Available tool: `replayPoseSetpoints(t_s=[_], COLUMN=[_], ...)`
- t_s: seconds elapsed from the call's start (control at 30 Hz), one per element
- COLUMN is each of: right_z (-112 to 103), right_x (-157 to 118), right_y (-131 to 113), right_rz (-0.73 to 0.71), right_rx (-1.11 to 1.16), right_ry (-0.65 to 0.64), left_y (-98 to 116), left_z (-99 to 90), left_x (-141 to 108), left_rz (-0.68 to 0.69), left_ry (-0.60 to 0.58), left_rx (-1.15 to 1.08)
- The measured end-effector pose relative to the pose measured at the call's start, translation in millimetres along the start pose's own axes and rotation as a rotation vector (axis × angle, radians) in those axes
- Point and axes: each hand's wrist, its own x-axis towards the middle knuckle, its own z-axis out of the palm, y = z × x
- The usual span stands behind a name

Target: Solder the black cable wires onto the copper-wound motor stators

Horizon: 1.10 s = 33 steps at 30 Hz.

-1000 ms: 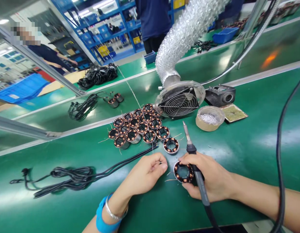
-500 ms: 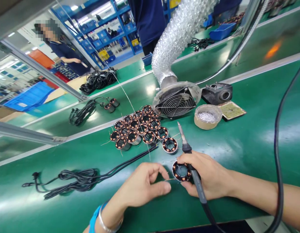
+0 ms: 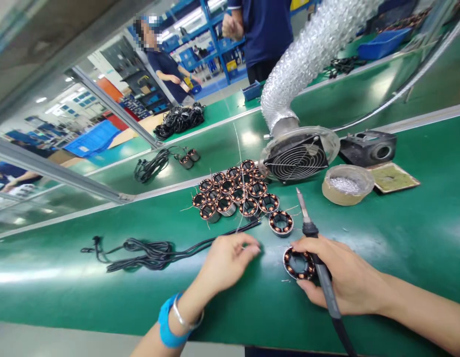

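Note:
My right hand (image 3: 349,277) is closed around a soldering iron (image 3: 324,277), its tip pointing away from me. The same hand grips a motor stator (image 3: 288,267), a round ring with copper windings, between thumb and forefinger. To the left, my left hand (image 3: 230,260) hovers apart from the stator, thumb and forefinger pinched together; what is between them, if anything, I cannot make out. Just beyond the held stator stands a single stator (image 3: 281,224), beside a cluster of several stators (image 3: 227,186) with thin wire ends sticking out. Black cables (image 3: 151,253) lie coiled to the left.
Behind the stators sits a round fume fan (image 3: 299,161) on a silver duct (image 3: 285,84). A tub of bright shavings (image 3: 347,186), a soldering sponge (image 3: 395,178) and a black iron holder (image 3: 369,147) stand right of it. Two people are beyond the bench.
My left hand has drawn away from the held stator, and the copper wire between them no longer shows. The right hand keeps its hold. The whole view has shifted, moving the scene rightward.

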Motion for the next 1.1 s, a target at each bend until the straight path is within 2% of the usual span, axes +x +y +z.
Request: replayPoseSetpoints(t_s=[0.03,0.07,0.1,0.2,0.27,0.37,0.47,0.53,0.57,0.6,0.63,0.67,0.73,0.8,0.87,0.97,1.1], right_z=[-1,-1,-2,-6,-8,-10,-14,-17,-18,-20,-20,-21,-19,-15,-10,-7,-12], right_x=[0,0,0,1,3,5,2,-1,-3,-4,-4,-3,2,11,21,33,42], right_y=[0,0,1,2,3,5,9,13,15,15,14,12,1,-12,-22,-28,-33], right_rz=[-0.006,-0.011,-0.014,-0.024,-0.032,-0.033,-0.031,-0.055,-0.061,-0.051,-0.018,0.035,0.151,0.212,0.214,0.207,0.188], right_rx=[-0.001,-0.001,-0.002,-0.021,-0.036,-0.035,-0.034,-0.06,-0.077,-0.083,-0.07,-0.034,0.086,0.212,0.263,0.281,0.327], right_ry=[0.004,0.008,0.009,0.03,0.045,0.047,0.012,-0.019,-0.011,0.012,0.04,0.069,0.081,0.059,0.067,0.061,0.021], left_y=[-6,-12,-16,-24,-26,-26,-16,-4,3,8,13,15,15,11,6,-1,1], left_z=[-6.1,-10.5,-12.9,-13.6,-17.1,-40.0,-70.3,-75.5,-71.2,-62.8,-51.6,-39.0,-14.8,2.9,11.9,13.4,5.1], left_x=[7,15,22,35,33,10,-33,-59,-67,-70,-68,-63,-47,-34,-26,-21,-18], left_rz=[-0.01,-0.024,-0.037,-0.029,-0.01,0.041,0.161,0.212,0.222,0.228,0.258,0.251,0.252,0.251,0.254,0.281,0.307], left_ry=[0.138,0.227,0.269,0.233,0.209,0.278,0.478,0.561,0.527,0.432,0.245,0.113,0.013,0.011,0.023,0.004,-0.041], left_rx=[0.179,0.312,0.402,0.432,0.419,0.302,-0.021,-0.162,-0.183,-0.169,-0.132,-0.107,-0.087,-0.06,-0.027,0.004,0.036])
